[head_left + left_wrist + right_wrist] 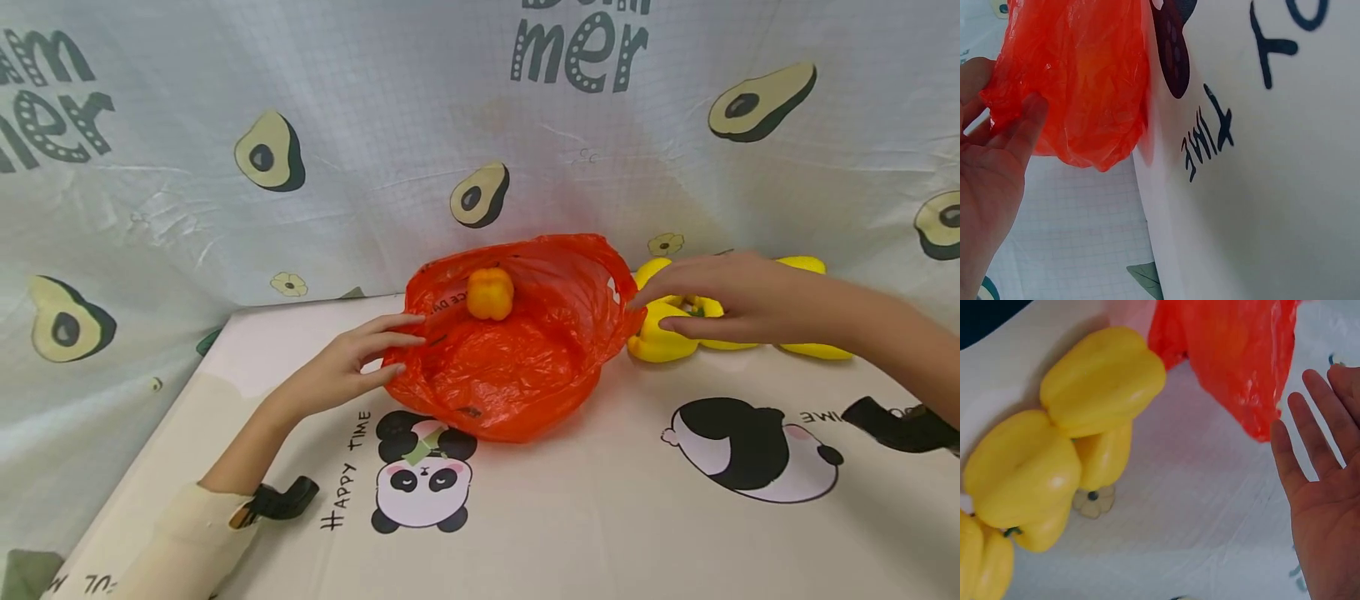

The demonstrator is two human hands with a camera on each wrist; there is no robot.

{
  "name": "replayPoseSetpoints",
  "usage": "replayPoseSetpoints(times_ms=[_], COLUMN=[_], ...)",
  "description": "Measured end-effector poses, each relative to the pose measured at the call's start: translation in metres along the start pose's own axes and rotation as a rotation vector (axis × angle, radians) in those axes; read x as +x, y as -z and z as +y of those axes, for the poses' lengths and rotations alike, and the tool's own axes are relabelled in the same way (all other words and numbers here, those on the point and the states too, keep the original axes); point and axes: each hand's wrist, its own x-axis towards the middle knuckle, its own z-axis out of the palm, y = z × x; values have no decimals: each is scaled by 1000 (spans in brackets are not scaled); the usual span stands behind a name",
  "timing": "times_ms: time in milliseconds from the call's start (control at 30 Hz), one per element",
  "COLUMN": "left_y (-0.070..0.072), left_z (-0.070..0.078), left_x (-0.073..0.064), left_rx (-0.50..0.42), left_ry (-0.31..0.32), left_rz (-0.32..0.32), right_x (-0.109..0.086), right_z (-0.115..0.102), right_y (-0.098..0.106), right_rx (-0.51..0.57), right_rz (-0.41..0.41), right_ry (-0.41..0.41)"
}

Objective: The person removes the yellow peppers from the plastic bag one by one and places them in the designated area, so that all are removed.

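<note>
A red plastic bag (pixel 510 358) stands with its wide mouth facing up and towards me. Inside it, against the back wall, is an orange-yellow bell pepper (pixel 490 293). At the bag's left rim, my left hand (pixel 348 367) holds the thin plastic, thumb outside and fingertips over the edge; the left wrist view shows the thumb (pixel 1032 119) against the red film. On the other side, my right hand (pixel 720 292) has its fingers stretched out, their tips right by the bag's right edge. Below and behind it lie several yellow bell peppers (pixel 1104 381).
Peppers crowd the table (pixel 585 517) right of the bag, close to the back wall. A pale curtain (pixel 375 125) printed with avocados hangs behind. Panda drawings and lettering mark the tabletop. Black straps with mounts (pixel 285 498) sit on both wrists.
</note>
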Motion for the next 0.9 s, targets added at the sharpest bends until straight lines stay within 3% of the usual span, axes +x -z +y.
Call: replayPoseSetpoints(times_ms=[233, 400, 667, 900], left_y=[-1, -1, -3, -2], left_z=[-1, -2, -2, 0], left_x=[-1, -2, 0, 2], left_rx=[-2, -4, -12, -5], left_ry=[-18, -34, -30, -49], left_rz=[-5, -8, -15, -6], right_x=[38, 62, 98, 116], right_z=[-16, -21, -23, -23], right_y=[1, 2, 0, 0], right_rx=[69, 76, 45, 49], right_rz=[-176, -249, -313, -329], right_ry=[17, 14, 63, 67])
